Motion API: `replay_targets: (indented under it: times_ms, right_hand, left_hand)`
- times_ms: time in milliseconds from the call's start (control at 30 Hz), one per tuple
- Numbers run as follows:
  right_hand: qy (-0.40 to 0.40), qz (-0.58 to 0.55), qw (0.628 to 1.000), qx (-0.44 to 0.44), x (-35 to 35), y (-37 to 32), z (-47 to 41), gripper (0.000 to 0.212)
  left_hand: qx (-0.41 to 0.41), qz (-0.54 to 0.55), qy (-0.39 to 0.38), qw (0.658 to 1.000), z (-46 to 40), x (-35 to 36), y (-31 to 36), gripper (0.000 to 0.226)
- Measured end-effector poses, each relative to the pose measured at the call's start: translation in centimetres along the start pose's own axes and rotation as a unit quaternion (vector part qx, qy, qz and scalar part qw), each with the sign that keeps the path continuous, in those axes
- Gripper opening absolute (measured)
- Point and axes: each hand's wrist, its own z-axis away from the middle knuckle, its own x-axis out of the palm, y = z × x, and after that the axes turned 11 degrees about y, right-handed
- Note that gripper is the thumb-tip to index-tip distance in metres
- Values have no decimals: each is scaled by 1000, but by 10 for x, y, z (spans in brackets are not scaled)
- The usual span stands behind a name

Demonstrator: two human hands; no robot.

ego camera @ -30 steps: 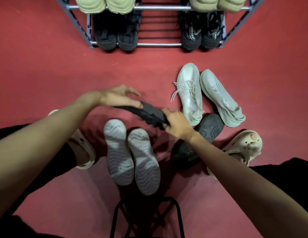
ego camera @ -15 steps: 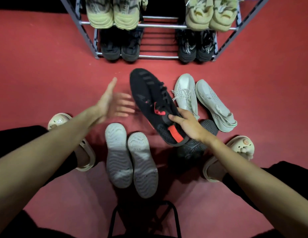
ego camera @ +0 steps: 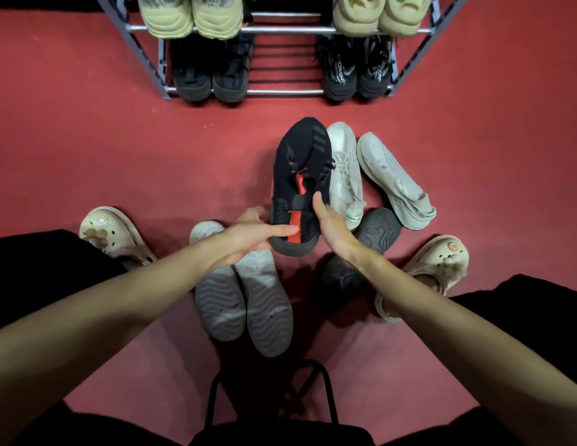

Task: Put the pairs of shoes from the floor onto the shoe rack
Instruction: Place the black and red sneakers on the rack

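Black shoe [ego camera: 300, 175], moments ago in our right hand [ego camera: 332, 226] alone, now gripped by both; left hand [ego camera: 248, 235] has joined; rack placement next

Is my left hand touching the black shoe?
Touching: the head view shows the left hand with its thumb laid across the black shoe at the heel.

rack [ego camera: 280, 91] middle open, floor [ego camera: 152, 156] shoe-cluttered

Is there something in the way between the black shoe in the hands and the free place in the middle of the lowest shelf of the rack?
Nothing visible. The black shoe, held at its heel by the left hand and right hand, points toward the shoe rack. Only bare red floor lies between. The white shoes lie to its right, beside the path.
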Motion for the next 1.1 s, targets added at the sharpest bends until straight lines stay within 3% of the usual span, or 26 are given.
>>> replay_targets:
  times_ms: [100, 233, 300, 400, 500, 667, 933, 1000, 1100]
  right_hand:
    - [21, 36, 998, -42, -5, 17, 5, 62]
    - [190, 218, 955, -65, -37, 55, -3, 36]
    - [285, 287, 914, -11, -55, 71, -17, 42]
    - [383, 271, 868, 160, -72, 78, -35, 74]
    - [380, 198, 872, 235, -80, 84, -53, 93]
    - [338, 158, 899, 228, -80, 98, -67, 113]
    - [363, 163, 889, 226, -78, 92, -62, 126]
    - [359, 179, 894, 199, -76, 86, -54, 122]
    - [325, 216, 908, 155, -77, 73, -38, 123]
  left_hand:
    - [-27, -11, 40, 999, 1, -3, -2, 45]
    - [-29, -123, 90, 988, -2, -6, -17, 55]
    - [-32, -121, 96, 987, -1, -6, -24, 55]
    - [-41, -105, 103, 988, -3, -3, -29, 54]
    - [-51, -86, 99, 990, -8, 1, -28, 57]
    - [-53, -75, 99, 991, -14, 7, -22, 54]
    - [-41, -55, 105, 992, -18, 6, -19, 36]
    - [-35, -49, 96, 994, -18, 4, -18, 25]
    - [-24, -36, 99, 994, -14, 0, -14, 27]
